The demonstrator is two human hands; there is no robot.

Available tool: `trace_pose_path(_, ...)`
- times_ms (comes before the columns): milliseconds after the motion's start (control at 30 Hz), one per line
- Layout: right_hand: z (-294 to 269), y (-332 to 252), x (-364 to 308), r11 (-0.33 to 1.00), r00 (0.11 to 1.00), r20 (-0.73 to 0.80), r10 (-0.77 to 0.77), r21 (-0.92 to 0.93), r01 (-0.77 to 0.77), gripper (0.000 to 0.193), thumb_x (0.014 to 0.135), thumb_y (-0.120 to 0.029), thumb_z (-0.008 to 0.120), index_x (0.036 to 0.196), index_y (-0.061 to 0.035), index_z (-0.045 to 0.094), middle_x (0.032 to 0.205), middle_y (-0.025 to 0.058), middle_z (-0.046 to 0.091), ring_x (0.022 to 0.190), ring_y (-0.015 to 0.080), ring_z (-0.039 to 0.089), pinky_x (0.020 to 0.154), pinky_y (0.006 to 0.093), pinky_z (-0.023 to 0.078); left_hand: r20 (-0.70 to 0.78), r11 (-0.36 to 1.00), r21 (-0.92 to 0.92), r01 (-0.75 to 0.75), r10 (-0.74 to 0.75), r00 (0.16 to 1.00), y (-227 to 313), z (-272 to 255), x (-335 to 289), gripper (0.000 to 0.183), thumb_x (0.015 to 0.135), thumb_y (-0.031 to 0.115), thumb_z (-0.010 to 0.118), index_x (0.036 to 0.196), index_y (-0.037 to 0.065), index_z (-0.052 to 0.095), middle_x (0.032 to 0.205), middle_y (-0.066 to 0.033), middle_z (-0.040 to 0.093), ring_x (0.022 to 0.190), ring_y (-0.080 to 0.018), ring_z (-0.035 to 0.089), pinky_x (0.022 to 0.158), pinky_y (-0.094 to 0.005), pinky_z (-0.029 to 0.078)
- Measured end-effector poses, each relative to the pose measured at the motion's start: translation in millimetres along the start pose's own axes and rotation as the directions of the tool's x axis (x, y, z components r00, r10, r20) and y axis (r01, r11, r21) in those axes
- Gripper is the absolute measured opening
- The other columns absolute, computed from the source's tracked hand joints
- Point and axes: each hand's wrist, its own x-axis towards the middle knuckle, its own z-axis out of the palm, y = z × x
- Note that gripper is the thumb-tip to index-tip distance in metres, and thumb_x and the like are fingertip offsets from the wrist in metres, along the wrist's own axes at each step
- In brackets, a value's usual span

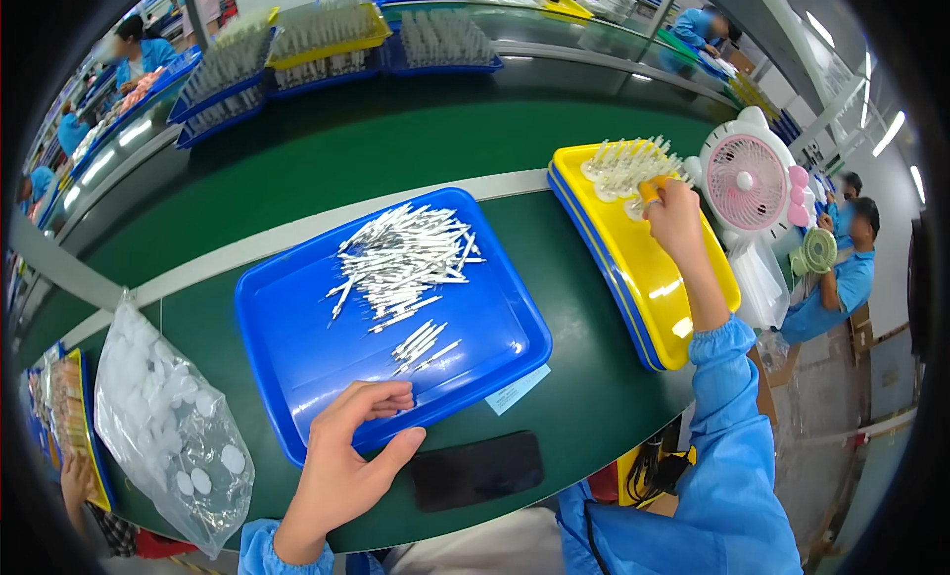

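Probably standing slim white sticks [401,258] upright in yellow plastic tray [633,268] with right grip [676,219] (closure impossible to tell), left grip [351,446] wide at blue plastic tray [317,328], likely needing steady release next.

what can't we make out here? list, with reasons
All in the head view:
Yellow piece at the right hand: partly covered by that hand; can't tell whether held or worn.
White sticks: pile overlaps itself, so no count.
Lower blue tray: inside covered by the yellow tray.
Co-worker's hand at far left: person mostly cut off by the dark lens rim.
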Motion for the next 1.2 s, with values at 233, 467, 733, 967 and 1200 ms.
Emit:
trace_pose_path(233, -12.9, 9.3, -19.0, 0.977, 0.979, -0.171, -0.112, -0.201, 0.077, 0.032, 0.103, -0.021, 0.075, 0.129, -0.0032, 0.078, 0.088, 0.0234, 0.076, 0.073, 0.0296, 0.071, 0.067, 0.0431, 0.053, -0.53, 0.919, 0.376, 0.118, 0.109, 0.841, -6.9, -28.1, -52.4, 0.013, 0.095, -0.003, 0.074, 0.108, -0.004, 0.073, 0.09, -0.0131, 0.073, 0.086, -0.0213, 0.072, 0.079, -0.0341, 0.055)
trace_pose_path(467, 1.2, -112.8, -137.9, 0.868, 0.897, -0.014, -0.441, 0.247, 0.431, 0.025, 0.102, -0.003, 0.069, 0.125, 0.0044, 0.077, 0.096, 0.0135, 0.076, 0.08, 0.0187, 0.068, 0.071, 0.033, 0.051, -0.801, 0.565, 0.579, 0.587, 0.259, 0.54, -58.8, -85.3, -144.0, 0.022, 0.102, -0.001, 0.063, 0.124, -0.005, 0.068, 0.132, -0.0253, 0.067, 0.121, -0.0459, 0.064, 0.105, -0.0484, 0.051)
trace_pose_path(733, 46.0, -340.9, -279.7, 0.244, -0.019, 0.271, -0.962, 0.891, 0.383, 0.034, 0.102, -0.007, 0.062, 0.123, 0.0179, 0.069, 0.156, 0.0326, 0.054, 0.144, 0.0458, 0.055, 0.122, 0.0518, 0.044, -0.832, 0.614, 0.553, 0.563, 0.378, 0.405, -87.0, -157.6, -139.2, 0.055, 0.111, 0.013, 0.056, 0.159, -0.01, 0.043, 0.169, -0.0349, 0.038, 0.157, -0.0508, 0.036, 0.13, -0.0507, 0.031)
trace_pose_path(967, 215.7, -515.4, -338.2, 0.234, 0.362, 0.008, -0.932, 0.776, 0.586, 0.06, 0.105, -0.019, 0.06, 0.151, 0.0178, 0.047, 0.159, 0.0387, 0.047, 0.148, 0.0508, 0.048, 0.127, 0.0524, 0.037, -0.881, 0.524, 0.434, 0.733, 0.418, 0.223, -142.5, -227.0, -133.6, 0.073, 0.106, 0.03, 0.066, 0.161, -0.011, 0.041, 0.171, -0.0353, 0.034, 0.161, -0.0498, 0.031, 0.133, -0.0586, 0.024)
trace_pose_path(1200, 228.3, -578.2, -268.3, 0.304, 0.53, 0.052, -0.846, 0.864, 0.401, 0.071, 0.097, -0.022, 0.073, 0.154, 0.0124, 0.047, 0.152, 0.0363, 0.054, 0.144, 0.0532, 0.05, 0.126, 0.0527, 0.038, -0.942, 0.762, 0.245, 0.599, 0.333, -0.038, -138.2, -229.4, -123.7, 0.069, 0.111, 0.032, 0.059, 0.16, -0.013, 0.04, 0.166, -0.0346, 0.041, 0.154, -0.0519, 0.04, 0.129, -0.0537, 0.033)
